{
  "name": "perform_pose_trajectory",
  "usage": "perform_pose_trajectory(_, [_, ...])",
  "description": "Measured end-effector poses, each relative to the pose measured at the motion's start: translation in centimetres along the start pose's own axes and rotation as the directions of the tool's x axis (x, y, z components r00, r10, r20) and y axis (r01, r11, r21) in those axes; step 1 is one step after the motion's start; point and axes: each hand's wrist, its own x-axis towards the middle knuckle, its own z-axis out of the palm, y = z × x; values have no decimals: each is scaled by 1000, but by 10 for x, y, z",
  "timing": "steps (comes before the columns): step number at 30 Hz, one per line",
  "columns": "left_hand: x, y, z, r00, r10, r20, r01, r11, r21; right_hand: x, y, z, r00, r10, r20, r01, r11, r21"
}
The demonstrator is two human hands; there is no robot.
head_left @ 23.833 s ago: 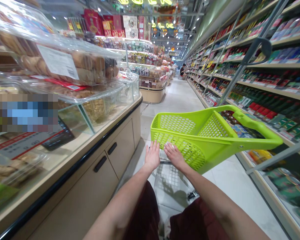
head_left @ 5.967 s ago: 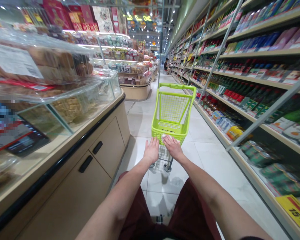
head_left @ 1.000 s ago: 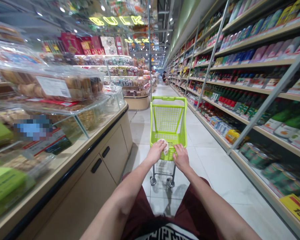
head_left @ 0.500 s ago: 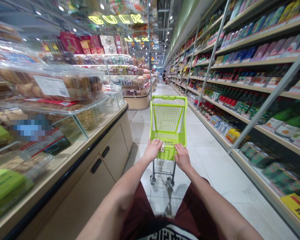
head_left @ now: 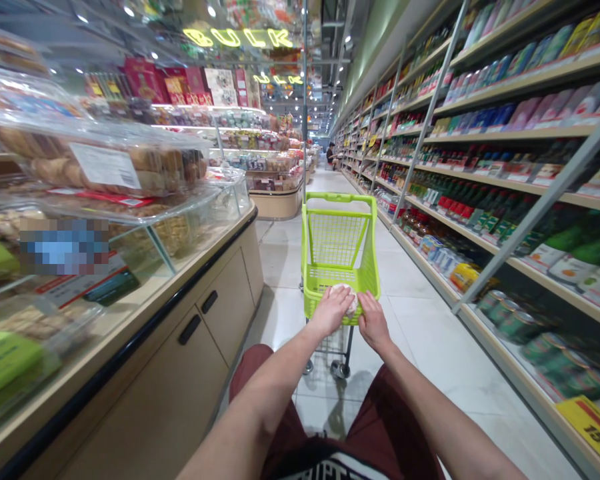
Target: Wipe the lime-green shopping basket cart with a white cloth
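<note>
A small bright green shopping cart (head_left: 373,257) stands in front of me in the aisle, its plastic basket bare inside. My left hand (head_left: 333,311) presses a crumpled white cloth (head_left: 353,303) against the near rim of that basket, right of the rim's middle. Parts of the cloth stick out past the fingertips. Close beside it, my right hand (head_left: 374,323) grips the near right corner of the rim with its fingers bent over the edge. What lies under both palms is hidden.
On the left runs a display counter (head_left: 243,257) with clear plastic packs of baked goods (head_left: 150,163). Along the right side are tall shelves (head_left: 480,175) of bottles and cans. Far down the aisle, a person (head_left: 331,155) is near the shelves.
My left hand has slid to the right along the near rim with the cloth, closer to my right hand. The cart has turned slightly. My right hand stays at the corner.
</note>
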Motion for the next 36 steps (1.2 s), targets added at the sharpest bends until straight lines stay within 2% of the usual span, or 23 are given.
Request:
perform_pose_trajectory(7, [-26, -43, -18, 977, -211, 12, 210, 976, 54, 0, 0, 0, 1000, -13, 8, 13, 1000, 23])
perform_pose_trajectory(9, [-24, -39, -18, 977, -215, 1, 215, 976, 12, 2, -3, 3, 1000, 6, -4, -6, 999, 35])
perform_pose_trajectory(14, [4, -1, -6, 995, -99, -16, 97, 990, -101, 7, -6, 5, 999, 28, 17, -29, 998, 54])
perform_pose_trajectory(17, [13, 3, -6, 997, -74, 9, 75, 995, -66, 7, -4, 4, 999, 20, 35, -23, 997, 69])
perform_pose_trajectory(23, [-7, -49, -26, 991, -96, 91, 88, 992, 90, 4, 4, 2, 999, -9, 50, 3, 994, 105])
perform_pose_trajectory(26, [-16, -62, -31, 985, -144, 95, 131, 983, 130, 3, 6, 5, 999, -14, 46, 9, 994, 105])
perform_pose_trajectory(28, [-17, -60, -31, 980, -176, 92, 161, 976, 146, 2, 8, 6, 999, -17, 50, 12, 996, 92])
perform_pose_trajectory(31, [-13, -46, -27, 978, -194, 82, 182, 973, 142, -1, 19, 3, 995, -54, 82, 48, 996, 71])
perform_pose_trajectory(34, [-8, -26, -23, 981, -181, 76, 172, 978, 117, -4, 41, -8, 988, -90, 125, 86, 996, 37])
perform_pose_trajectory(36, [-5, -12, -21, 987, -144, 72, 137, 986, 99, -3, 57, -19, 988, -63, 144, 66, 998, -12])
